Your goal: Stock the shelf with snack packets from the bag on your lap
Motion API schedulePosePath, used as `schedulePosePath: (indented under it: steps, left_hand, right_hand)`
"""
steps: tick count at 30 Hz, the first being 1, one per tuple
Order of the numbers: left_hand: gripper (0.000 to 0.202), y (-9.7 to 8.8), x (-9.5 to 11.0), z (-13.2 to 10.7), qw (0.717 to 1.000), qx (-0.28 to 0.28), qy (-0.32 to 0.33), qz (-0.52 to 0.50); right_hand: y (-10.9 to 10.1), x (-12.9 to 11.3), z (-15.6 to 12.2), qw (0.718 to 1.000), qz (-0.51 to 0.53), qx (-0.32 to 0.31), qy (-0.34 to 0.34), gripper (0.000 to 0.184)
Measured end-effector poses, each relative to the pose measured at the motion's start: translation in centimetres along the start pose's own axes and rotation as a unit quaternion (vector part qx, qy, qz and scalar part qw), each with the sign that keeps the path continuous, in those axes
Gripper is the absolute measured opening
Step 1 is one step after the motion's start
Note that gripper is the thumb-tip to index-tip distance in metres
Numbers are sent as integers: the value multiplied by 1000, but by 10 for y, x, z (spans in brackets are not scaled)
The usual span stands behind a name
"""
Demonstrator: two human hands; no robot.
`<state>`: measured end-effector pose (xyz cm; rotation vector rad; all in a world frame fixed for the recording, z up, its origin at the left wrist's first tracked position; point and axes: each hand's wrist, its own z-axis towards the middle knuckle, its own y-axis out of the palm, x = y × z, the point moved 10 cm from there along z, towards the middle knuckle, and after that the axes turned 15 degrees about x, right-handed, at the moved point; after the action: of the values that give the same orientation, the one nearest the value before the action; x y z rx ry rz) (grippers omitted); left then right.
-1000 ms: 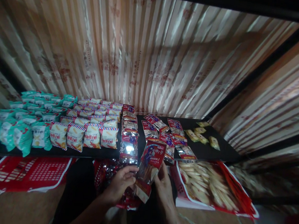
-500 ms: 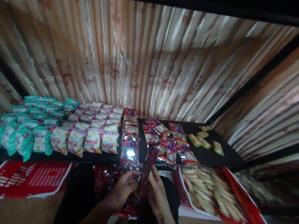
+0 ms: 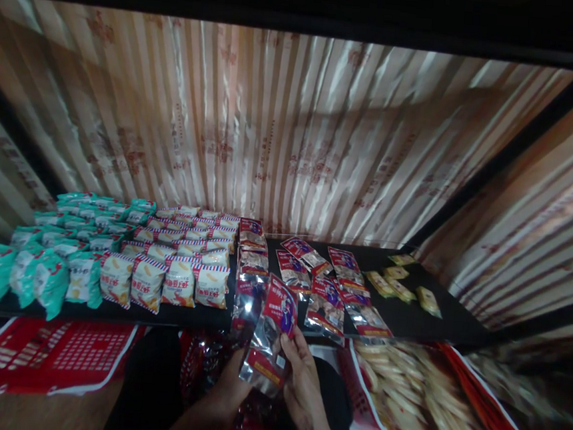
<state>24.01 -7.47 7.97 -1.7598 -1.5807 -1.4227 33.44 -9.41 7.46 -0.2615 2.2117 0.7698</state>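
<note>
A red and purple snack packet point(image 3: 270, 337) with a clear middle is held up, its printed front turned toward me. My right hand point(image 3: 301, 373) grips its right edge, thumb on the front. My left hand point(image 3: 232, 385) is at the packet's lower left, its fingers hidden behind it, so its hold cannot be seen. Below, between my knees, lies a dark red heap of shiny packets point(image 3: 203, 362). Just beyond the held packet, a column of matching packets point(image 3: 252, 265) lies on the black shelf point(image 3: 419, 330), with several more packets point(image 3: 326, 305) spread loosely to the right.
Rows of teal bags point(image 3: 50, 278) and striped white bags point(image 3: 179, 280) fill the shelf's left side. Small yellow packets point(image 3: 428, 300) lie at the right. A red basket point(image 3: 53, 355) is below left; a red-edged box point(image 3: 367, 383) of pale long packs is below right. Patterned sheeting point(image 3: 293, 135) hangs behind.
The packet has turned from edge-on to face me. My left hand, formerly pinching near its edge, has gone lower and behind it. The view has tilted slightly upward.
</note>
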Motion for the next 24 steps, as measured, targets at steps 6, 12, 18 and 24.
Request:
schedulePosePath:
  steps: [6, 12, 18, 24]
  left_hand:
    - [50, -43, -9, 18, 980, 163, -26, -109]
    - [49, -45, 7, 19, 981, 167, -19, -94]
    - [44, -48, 22, 34, 978, 204, 51, -6]
    - [33, -48, 37, 53, 970, 227, 86, 0]
  right_hand:
    - [1, -10, 10, 999, 14, 13, -36, 51]
    - [-1, -22, 26, 996, -41, 30, -68, 58]
    - [5, -19, 40, 994, -71, -6, -79, 62]
    - [-6, -9, 58, 989, -107, 9, -103, 71]
